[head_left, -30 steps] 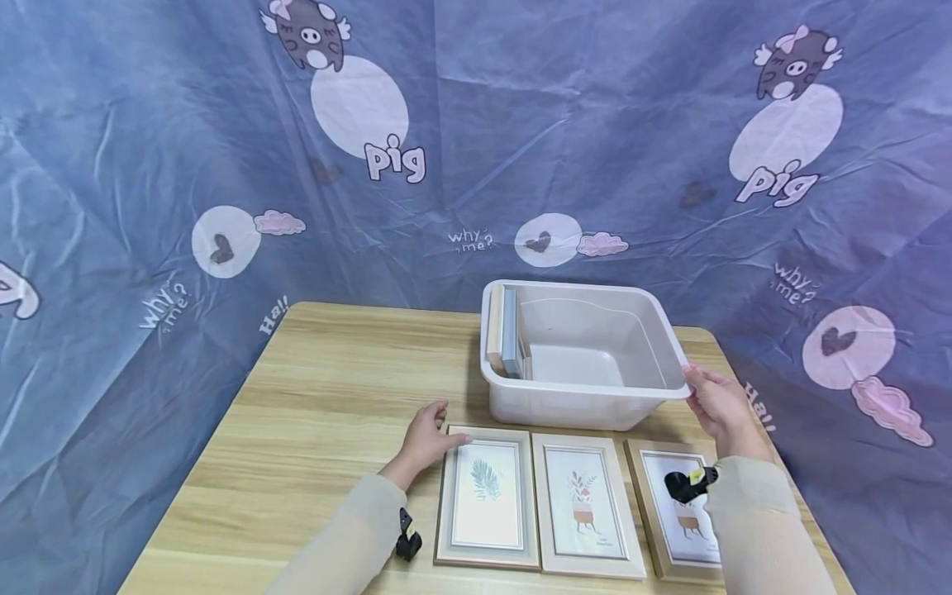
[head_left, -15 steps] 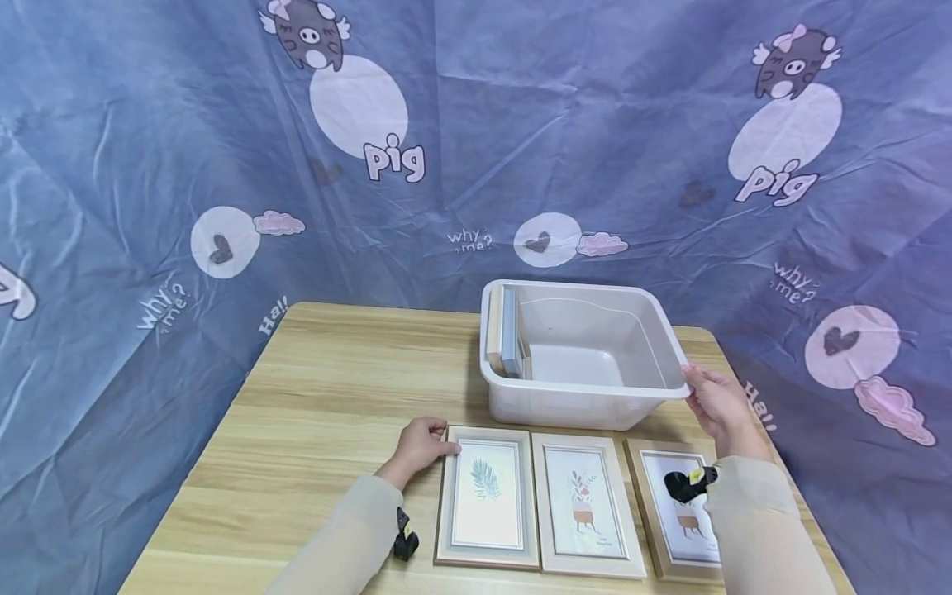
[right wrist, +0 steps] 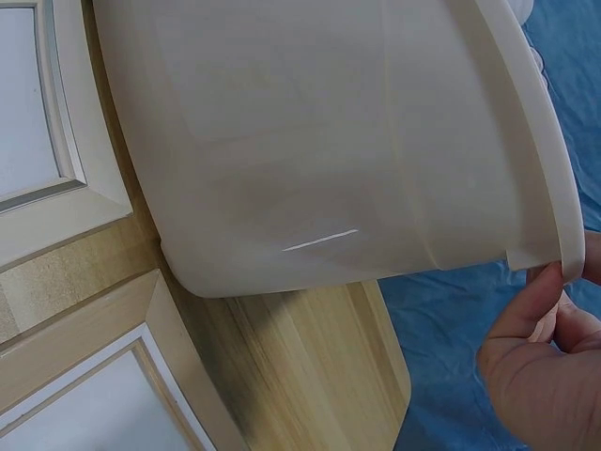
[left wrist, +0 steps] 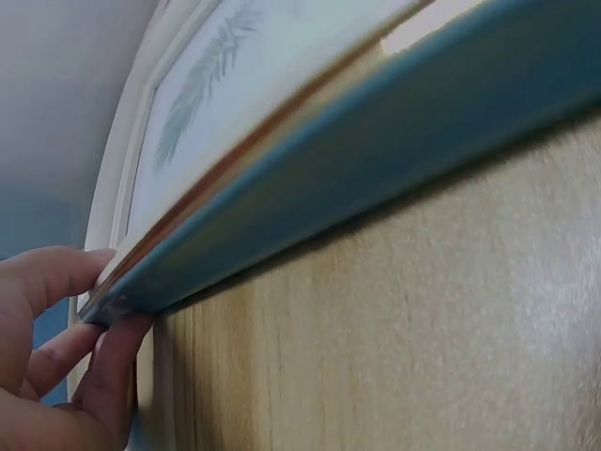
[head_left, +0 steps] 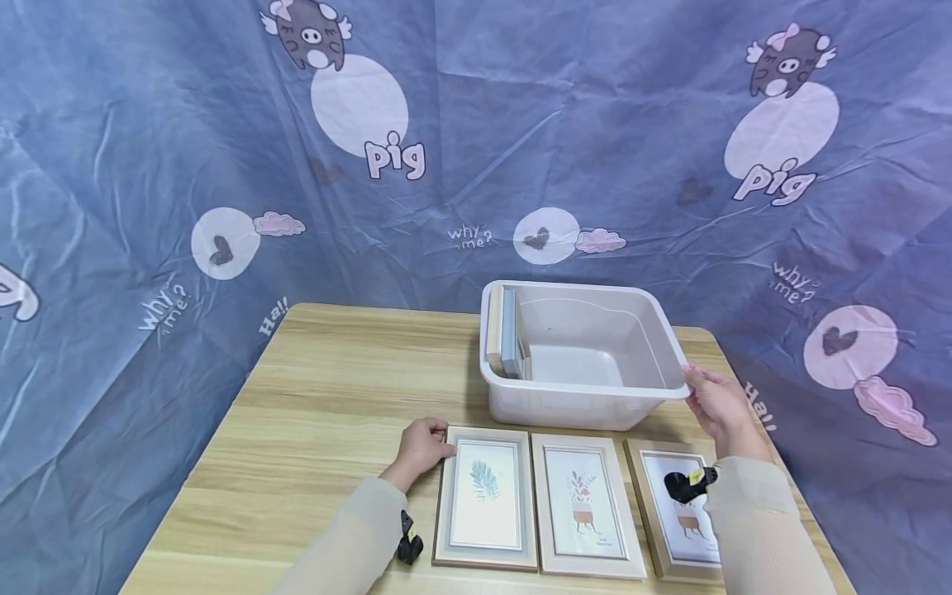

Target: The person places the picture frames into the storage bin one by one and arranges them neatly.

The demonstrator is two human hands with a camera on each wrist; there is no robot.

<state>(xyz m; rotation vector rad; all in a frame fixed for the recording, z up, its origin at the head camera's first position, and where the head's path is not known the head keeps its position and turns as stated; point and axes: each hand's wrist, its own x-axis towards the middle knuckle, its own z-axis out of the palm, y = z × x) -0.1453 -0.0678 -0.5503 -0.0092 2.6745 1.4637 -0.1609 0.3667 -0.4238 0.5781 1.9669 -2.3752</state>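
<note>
Leaf-print frame [head_left: 487,496] flat on wooden table [head_left: 357,364], leftmost of three in row; long axis runs away from person. Left hand [head_left: 420,449], nearer of two, at far left corner: thumb on top edge, fingers at lower edge, pinching corner between them. From grip, frame extends rightward and back toward person; pale bin [head_left: 565,411] lies beyond, to right. Whether corner sits clear of table hard to tell. Right hand [head_left: 720,405] pinches bin's near right rim, forearm reaching forward.
</note>
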